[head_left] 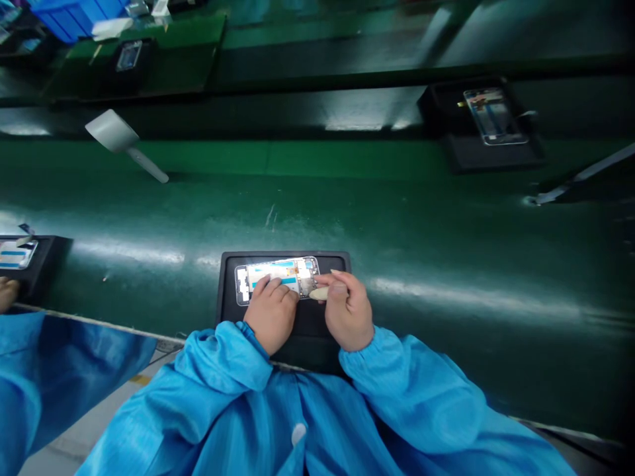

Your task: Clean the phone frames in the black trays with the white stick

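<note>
An opened phone [272,272] with its inner parts bare lies in a black tray [228,317] in front of me. My left hand [272,314] rests on the phone's near side, its fingers laid out over the blue strips. At the phone's right end is my right hand [350,311], fingers pinched together. A pale, leaf-shaped tool [321,293] sticks out from under its thumb, with the tip over the circuit parts. How far the tool runs inside the hand is hidden.
Farther off at right, another opened phone [496,118] lies on a black tray [496,158]. A white scoop-shaped object [112,132] stands at upper left. To my left, a co-worker's hand [7,292] is beside another phone [17,254]. A blue bin [74,16] sits at the back.
</note>
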The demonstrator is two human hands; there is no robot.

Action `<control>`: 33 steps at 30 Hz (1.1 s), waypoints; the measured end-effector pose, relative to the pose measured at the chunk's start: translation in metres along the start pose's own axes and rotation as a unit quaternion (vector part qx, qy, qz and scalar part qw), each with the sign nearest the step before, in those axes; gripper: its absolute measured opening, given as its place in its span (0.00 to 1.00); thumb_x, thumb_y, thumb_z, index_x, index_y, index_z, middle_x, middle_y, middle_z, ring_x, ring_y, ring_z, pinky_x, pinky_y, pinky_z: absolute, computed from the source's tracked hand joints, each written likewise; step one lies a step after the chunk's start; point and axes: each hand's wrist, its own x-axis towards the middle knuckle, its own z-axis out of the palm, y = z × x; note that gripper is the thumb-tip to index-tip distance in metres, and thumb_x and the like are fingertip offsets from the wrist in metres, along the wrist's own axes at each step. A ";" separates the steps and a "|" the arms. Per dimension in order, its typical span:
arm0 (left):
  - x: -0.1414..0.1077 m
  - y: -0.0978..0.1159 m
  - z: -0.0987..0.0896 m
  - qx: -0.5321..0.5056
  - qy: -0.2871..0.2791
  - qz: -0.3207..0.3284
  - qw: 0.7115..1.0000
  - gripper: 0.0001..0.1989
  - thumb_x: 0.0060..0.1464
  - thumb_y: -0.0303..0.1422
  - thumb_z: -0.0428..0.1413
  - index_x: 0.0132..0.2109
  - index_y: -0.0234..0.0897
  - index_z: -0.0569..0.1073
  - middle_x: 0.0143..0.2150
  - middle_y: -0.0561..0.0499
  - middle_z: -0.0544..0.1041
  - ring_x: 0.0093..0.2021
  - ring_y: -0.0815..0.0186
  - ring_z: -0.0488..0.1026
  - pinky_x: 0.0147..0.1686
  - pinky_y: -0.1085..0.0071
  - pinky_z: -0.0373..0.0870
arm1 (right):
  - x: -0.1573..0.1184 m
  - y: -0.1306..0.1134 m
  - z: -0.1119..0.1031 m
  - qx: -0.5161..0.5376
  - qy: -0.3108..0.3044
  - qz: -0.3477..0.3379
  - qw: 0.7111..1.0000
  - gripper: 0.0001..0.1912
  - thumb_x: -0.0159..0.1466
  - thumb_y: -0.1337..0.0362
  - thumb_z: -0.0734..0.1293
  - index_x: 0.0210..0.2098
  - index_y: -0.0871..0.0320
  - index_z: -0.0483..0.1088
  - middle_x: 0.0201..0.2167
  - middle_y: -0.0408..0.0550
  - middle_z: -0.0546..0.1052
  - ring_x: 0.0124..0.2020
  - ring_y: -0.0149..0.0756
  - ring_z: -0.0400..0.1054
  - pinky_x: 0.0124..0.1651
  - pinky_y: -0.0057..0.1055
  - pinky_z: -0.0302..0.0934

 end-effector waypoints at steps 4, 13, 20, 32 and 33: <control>0.000 0.000 -0.001 0.000 -0.005 -0.002 1.000 0.08 0.53 0.26 0.48 0.35 0.37 0.72 0.33 0.51 0.74 0.43 0.62 0.67 0.52 0.61 0.57 | 0.003 -0.006 -0.002 -0.035 -0.006 -0.022 0.999 0.08 0.62 0.63 0.57 0.39 0.55 0.64 0.33 0.46 0.75 0.31 0.34 0.70 0.32 0.33 0.66; 0.000 -0.001 0.000 -0.009 -0.007 -0.001 1.000 0.09 0.51 0.25 0.49 0.38 0.35 0.72 0.36 0.48 0.74 0.45 0.61 0.67 0.52 0.59 0.58 | 0.024 -0.033 0.002 -0.197 -0.130 -0.221 0.946 0.17 0.63 0.63 0.52 0.25 0.57 0.67 0.21 0.48 0.73 0.24 0.34 0.67 0.30 0.30 0.62; 0.002 -0.004 -0.001 -0.034 0.002 -0.018 0.999 0.09 0.53 0.27 0.48 0.31 0.36 0.72 0.28 0.50 0.73 0.40 0.63 0.68 0.51 0.61 0.59 | 0.025 -0.019 0.007 -0.088 -0.049 0.008 0.995 0.15 0.61 0.56 0.54 0.26 0.56 0.65 0.23 0.46 0.74 0.24 0.33 0.68 0.26 0.29 0.63; 0.035 -0.021 -0.003 -0.017 -0.047 -0.126 0.991 0.10 0.51 0.37 0.51 0.41 0.48 0.74 0.51 0.48 0.68 0.54 0.50 0.59 0.51 0.45 0.53 | 0.027 -0.016 0.012 0.075 0.009 0.174 0.982 0.21 0.59 0.48 0.56 0.40 0.60 0.62 0.23 0.44 0.73 0.17 0.29 0.65 0.17 0.26 0.62; 0.036 -0.024 -0.003 -0.024 -0.057 -0.131 0.989 0.09 0.51 0.37 0.51 0.39 0.48 0.75 0.51 0.49 0.68 0.54 0.51 0.59 0.52 0.45 0.54 | 0.027 -0.016 0.012 0.080 0.008 0.174 0.982 0.21 0.59 0.48 0.56 0.40 0.60 0.62 0.23 0.44 0.73 0.17 0.29 0.65 0.17 0.26 0.62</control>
